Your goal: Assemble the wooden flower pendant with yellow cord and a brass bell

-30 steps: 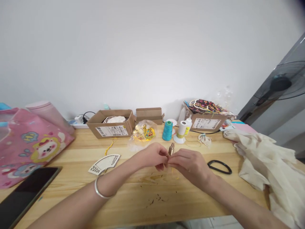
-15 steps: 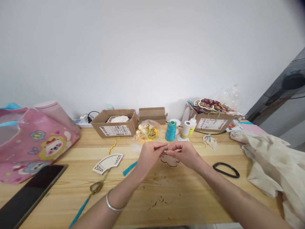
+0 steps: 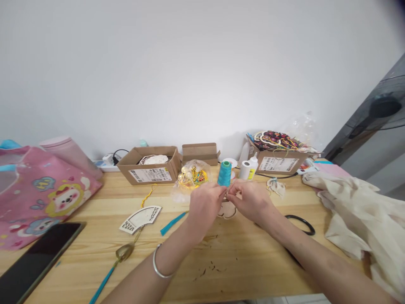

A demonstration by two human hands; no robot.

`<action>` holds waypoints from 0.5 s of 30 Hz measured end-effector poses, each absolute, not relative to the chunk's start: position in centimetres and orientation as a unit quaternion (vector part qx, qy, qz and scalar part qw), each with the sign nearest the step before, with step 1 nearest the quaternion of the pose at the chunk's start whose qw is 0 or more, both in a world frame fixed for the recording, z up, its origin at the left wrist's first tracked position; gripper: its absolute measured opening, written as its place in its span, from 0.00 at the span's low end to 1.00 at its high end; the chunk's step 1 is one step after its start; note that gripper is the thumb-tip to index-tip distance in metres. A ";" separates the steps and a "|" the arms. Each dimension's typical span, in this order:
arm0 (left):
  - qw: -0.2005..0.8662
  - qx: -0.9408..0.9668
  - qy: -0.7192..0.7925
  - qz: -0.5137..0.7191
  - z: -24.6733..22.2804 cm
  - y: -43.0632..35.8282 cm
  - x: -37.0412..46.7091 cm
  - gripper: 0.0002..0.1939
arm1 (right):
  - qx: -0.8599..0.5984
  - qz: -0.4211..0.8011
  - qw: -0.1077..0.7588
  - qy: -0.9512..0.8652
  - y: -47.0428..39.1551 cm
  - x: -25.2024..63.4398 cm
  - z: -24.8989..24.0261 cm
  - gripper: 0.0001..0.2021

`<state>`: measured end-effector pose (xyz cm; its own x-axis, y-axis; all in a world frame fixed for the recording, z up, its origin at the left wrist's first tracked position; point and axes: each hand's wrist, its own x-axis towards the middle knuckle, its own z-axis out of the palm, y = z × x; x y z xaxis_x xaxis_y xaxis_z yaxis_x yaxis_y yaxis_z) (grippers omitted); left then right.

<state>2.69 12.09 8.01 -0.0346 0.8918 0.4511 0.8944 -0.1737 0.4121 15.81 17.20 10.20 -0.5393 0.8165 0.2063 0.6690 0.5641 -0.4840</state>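
Both hands meet above the middle of the table. My left hand [image 3: 205, 209] is closed, its thumb and forefinger pinched at the top of a flower-shaped wooden cutout [image 3: 228, 211]. Against it, my right hand [image 3: 249, 200] pinches at the same spot; what lies between the fingertips is too small to make out. Just behind the fingers stands a cone of turquoise thread [image 3: 225, 173], its foot covered by them. To the left lie a turquoise tassel [image 3: 172, 223] and a fan-shaped wooden cutout [image 3: 141, 219] with a yellow cord, a metallic bead and another tassel.
Along the wall stand a cardboard box of cutouts [image 3: 148, 164], a bag of yellow cords [image 3: 193, 175], glue bottles [image 3: 253, 162] and a full box [image 3: 278, 160]. A phone [image 3: 41, 261] and pink bag [image 3: 60, 185] are left; a black ring [image 3: 303, 223] and cream cloth [image 3: 351, 211] right.
The view has shifted slightly. My hands have moved a little away from me, now covering the foot of the thread cone, and the right wrist has turned. Both still pinch.
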 end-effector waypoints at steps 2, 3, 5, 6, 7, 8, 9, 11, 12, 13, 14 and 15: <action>-0.034 -0.689 -0.645 -0.331 8.5 12.1 2.9 0.12 | -0.436 0.145 0.196 -0.866 17.0 16.0 10.4 0.07; -0.059 -0.683 -0.644 -0.339 8.7 12.1 2.9 0.12 | -0.438 0.158 0.190 -0.865 17.0 16.0 10.4 0.08; -0.092 -0.671 -0.647 -0.350 8.8 12.1 2.9 0.13 | -0.438 0.223 0.186 -0.851 17.3 16.1 9.9 0.08; -0.097 -0.667 -0.649 -0.353 8.7 12.0 2.9 0.13 | -0.435 0.267 0.187 -0.839 17.5 16.2 9.5 0.08; -0.101 -0.664 -0.651 -0.354 8.6 12.0 2.9 0.13 | -0.430 0.310 0.192 -0.826 17.8 16.2 9.2 0.08; -0.106 -0.661 -0.652 -0.356 8.4 11.9 2.8 0.13 | -0.426 0.344 0.202 -0.812 18.2 16.3 8.9 0.08; -0.114 -0.658 -0.651 -0.362 8.2 11.9 2.8 0.13 | -0.421 0.366 0.214 -0.802 18.4 16.4 8.6 0.09; -0.144 -0.641 -0.648 -0.386 7.8 11.8 2.7 0.13 | -0.413 0.383 0.236 -0.792 18.8 16.5 8.2 0.09; -0.168 -0.624 -0.646 -0.406 7.6 11.8 2.6 0.13 | -0.409 0.385 0.242 -0.791 19.0 16.6 8.0 0.09; -0.197 -0.603 -0.644 -0.428 7.3 11.9 2.6 0.13 | -0.407 0.385 0.245 -0.791 19.0 16.6 7.9 0.09; -0.228 -0.578 -0.640 -0.452 7.1 12.0 2.6 0.13 | -0.406 0.384 0.246 -0.792 19.0 16.6 7.7 0.09; -0.258 -0.552 -0.634 -0.477 6.8 12.1 2.7 0.13 | -0.406 0.381 0.248 -0.793 18.9 16.7 7.4 0.09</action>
<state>2.67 12.06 6.80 -0.2585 0.9454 0.1985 0.4534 -0.0627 0.8891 16.67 18.87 7.43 -0.5486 0.8319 0.0836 0.4546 0.3807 -0.8052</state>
